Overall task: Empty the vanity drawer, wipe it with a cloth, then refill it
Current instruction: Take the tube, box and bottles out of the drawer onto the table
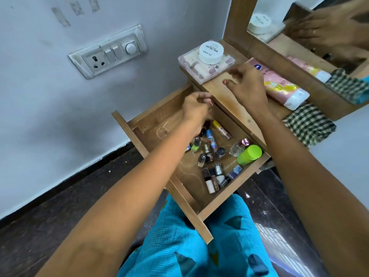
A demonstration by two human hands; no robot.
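The wooden vanity drawer is pulled out over my lap. Several small nail polish bottles lie in it, along with a green-capped container, a clear perfume bottle and a blue tube. My left hand hovers over the drawer's back part with fingers curled; whether it holds anything is unclear. My right hand rests on the vanity top, fingers apart, holding nothing. A checked cloth lies at the top's right edge.
On the vanity top stand a clear cosmetics box with a white nail polish remover jar on it, and a pink tube. A mirror stands behind. A switch panel sits on the wall at left.
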